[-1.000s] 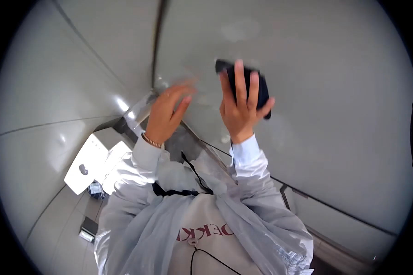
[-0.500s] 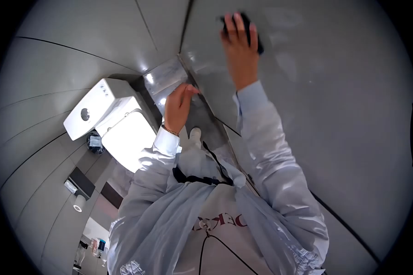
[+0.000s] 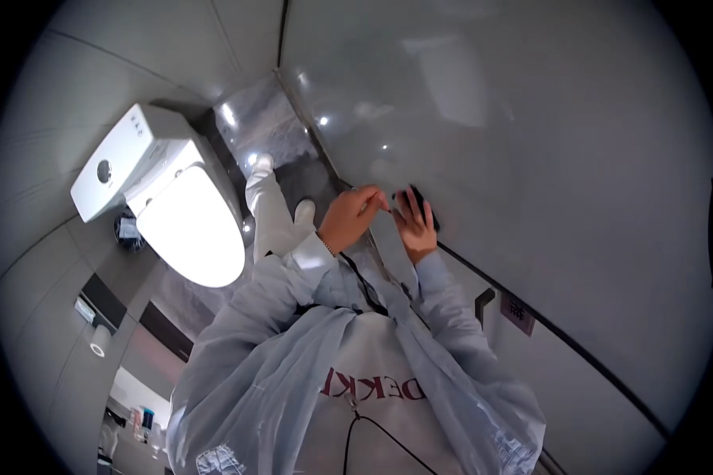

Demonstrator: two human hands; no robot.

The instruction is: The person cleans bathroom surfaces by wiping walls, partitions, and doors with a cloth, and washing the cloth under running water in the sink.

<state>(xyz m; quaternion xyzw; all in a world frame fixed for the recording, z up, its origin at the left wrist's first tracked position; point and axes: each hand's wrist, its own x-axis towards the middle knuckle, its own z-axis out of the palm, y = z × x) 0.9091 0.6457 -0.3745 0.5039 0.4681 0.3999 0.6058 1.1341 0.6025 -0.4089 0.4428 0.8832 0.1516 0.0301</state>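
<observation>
My right hand (image 3: pixel 416 229) presses a flat black pad (image 3: pixel 426 207) against the glossy grey wall panel (image 3: pixel 562 174), fingers spread over it. The pad's exact kind does not show. Just left of it is my left hand (image 3: pixel 350 219), its fingers curled and thumb drawn in, with nothing visible in it. Its fingertips come close to my right hand; I cannot tell if they touch. A beaded bracelet (image 3: pixel 325 244) circles my left wrist.
To the left stands a white toilet (image 3: pixel 190 226) with its lid down. Beside it are a dark-lined bin (image 3: pixel 128 230) and a toilet paper roll (image 3: pixel 100 342). A dark handle (image 3: pixel 484 304) and a small sign (image 3: pixel 517 315) are on the right. A dark seam (image 3: pixel 570 346) crosses the panel.
My right hand has come down the panel towards my body with the black pad. My left hand has moved right and down, close to the right one. The view has shifted.
</observation>
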